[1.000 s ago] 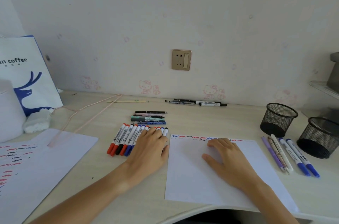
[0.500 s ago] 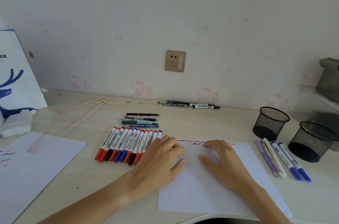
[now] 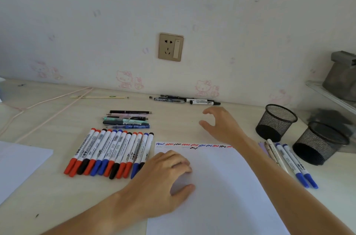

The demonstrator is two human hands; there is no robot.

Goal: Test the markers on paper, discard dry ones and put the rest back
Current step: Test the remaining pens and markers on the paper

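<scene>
Right hand [image 3: 223, 126] lifted off paper [image 3: 221, 186]; fingers [image 3: 209, 110] near wall pens [image 3: 192, 100].

A home desk [image 3: 173, 123], judging by cartoon-cat wallpaper [image 3: 125, 79].

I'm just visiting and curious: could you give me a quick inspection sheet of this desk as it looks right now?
Surface: pale wooden desk, against a wall.
Job's things: row of capped whiteboard markers in red, blue and black; test sheet with coloured squiggles along its top edge; two black mesh pen cups, contents not visible.
Clutter: small stack of pens behind the row; more pens at the wall; blue-capped pens right of the sheet; another sheet at left.
Hands: left hand rests on the test sheet; right hand raised, fingers open, holding nothing.
Cables: thin pink cord across the desk at left.
Surroundings: wall socket; cartoon-cat wallpaper; shelf at right.
</scene>
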